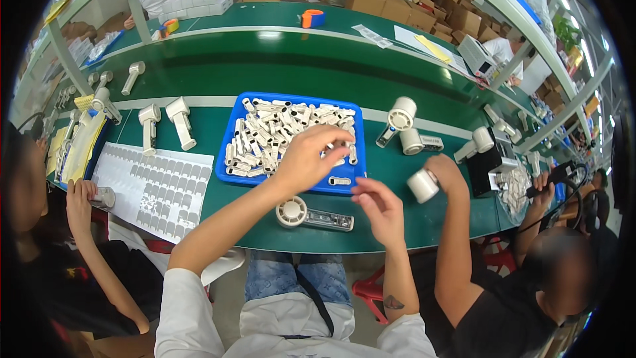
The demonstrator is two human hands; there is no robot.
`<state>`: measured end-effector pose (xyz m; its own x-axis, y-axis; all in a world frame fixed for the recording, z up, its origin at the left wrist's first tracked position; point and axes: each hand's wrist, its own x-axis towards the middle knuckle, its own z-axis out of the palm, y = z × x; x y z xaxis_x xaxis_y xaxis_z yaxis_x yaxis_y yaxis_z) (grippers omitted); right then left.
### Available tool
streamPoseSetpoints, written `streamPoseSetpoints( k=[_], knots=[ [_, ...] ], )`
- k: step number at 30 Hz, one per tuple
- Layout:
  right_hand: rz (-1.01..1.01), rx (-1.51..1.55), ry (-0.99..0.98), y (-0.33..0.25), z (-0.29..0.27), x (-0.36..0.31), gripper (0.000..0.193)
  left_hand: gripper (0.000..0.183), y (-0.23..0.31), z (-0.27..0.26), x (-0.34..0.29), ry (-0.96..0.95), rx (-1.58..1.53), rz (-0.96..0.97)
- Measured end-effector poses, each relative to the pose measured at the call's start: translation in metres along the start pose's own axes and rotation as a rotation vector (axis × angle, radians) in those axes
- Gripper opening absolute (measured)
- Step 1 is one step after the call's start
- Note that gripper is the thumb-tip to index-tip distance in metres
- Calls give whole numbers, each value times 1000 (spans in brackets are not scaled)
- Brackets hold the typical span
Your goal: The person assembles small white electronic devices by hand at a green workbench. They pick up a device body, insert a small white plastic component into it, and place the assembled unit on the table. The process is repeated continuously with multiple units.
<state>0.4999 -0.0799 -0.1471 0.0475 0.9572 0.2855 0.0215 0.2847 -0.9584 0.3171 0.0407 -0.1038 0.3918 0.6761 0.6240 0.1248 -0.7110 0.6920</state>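
Note:
My left hand is over the blue tray, its fingers curved with thumb and fingertips apart. Many small white plastic parts with dark ends are heaped in that tray, and a single one lies by its near right corner. Just beyond the tray's near right corner, my right hand is open, thumb and fingers spread and nothing visible in them. Between my forearms lies a white handheld fan on the green table, its handle's inside exposed and pointing right.
Two handheld fans are right of the tray; a co-worker's hand holds another white fan there. More fans lie to the left. A sheet of grey stickers is near the left co-worker's hand. An orange-blue tape dispenser sits farther back.

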Motion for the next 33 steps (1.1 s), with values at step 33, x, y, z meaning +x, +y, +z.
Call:
streamPoseSetpoints(
  k=[33],
  knots=[
    [-142,-684,-210,-8,33,-16,23,41,3,-21,-121,-240,161,-152]
  ],
)
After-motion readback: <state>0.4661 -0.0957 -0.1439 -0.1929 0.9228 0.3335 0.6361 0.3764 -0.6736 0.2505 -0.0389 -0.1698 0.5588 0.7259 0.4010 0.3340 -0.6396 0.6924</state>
